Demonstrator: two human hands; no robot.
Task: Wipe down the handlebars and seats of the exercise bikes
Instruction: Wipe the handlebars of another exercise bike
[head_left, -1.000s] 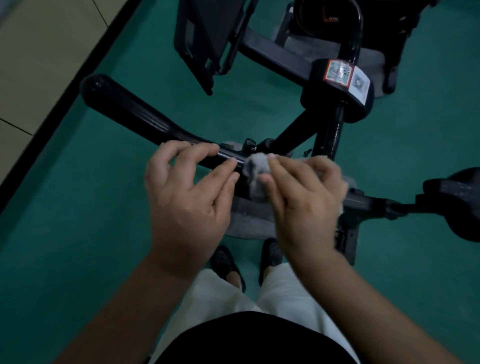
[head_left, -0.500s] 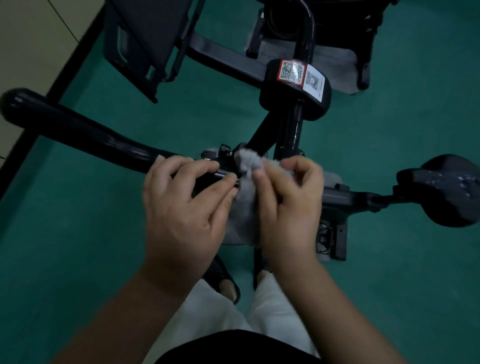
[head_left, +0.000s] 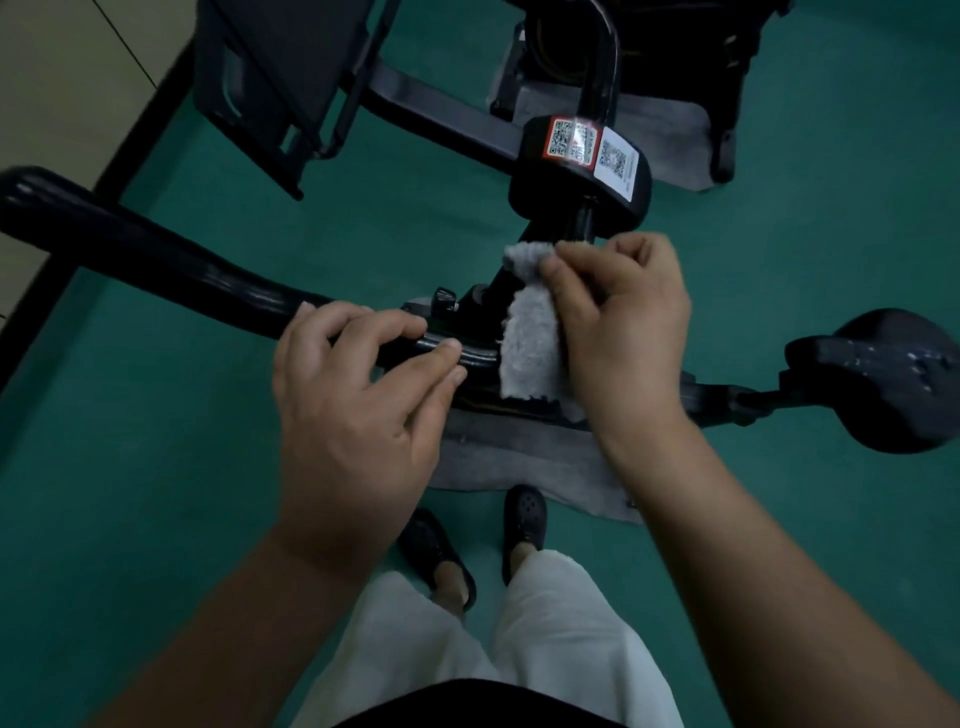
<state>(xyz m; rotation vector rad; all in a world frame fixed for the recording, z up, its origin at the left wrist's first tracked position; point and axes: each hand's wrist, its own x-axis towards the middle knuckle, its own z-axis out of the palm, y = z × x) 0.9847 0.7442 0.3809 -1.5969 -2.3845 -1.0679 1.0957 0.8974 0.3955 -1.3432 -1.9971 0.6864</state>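
A black handlebar (head_left: 156, 260) of an exercise bike runs from the far left toward the middle of the view. My left hand (head_left: 358, 410) grips it near its inner end, fingers curled over the bar. My right hand (head_left: 623, 332) pinches a small grey cloth (head_left: 530, 343), which hangs down over the bar's centre just right of my left hand. A black seat (head_left: 883, 379) on its post sticks out at the right edge.
The bike's console block with QR stickers (head_left: 587, 156) stands just beyond my hands. A black tablet holder (head_left: 275, 78) sits at the upper left. A grey mat (head_left: 519, 462) lies under the bike on green floor. My feet in black clogs (head_left: 524, 519) stand below the bar.
My right hand has lifted away from my left, drawing the cloth up so it now hangs open over the bar. The view has shifted slightly.
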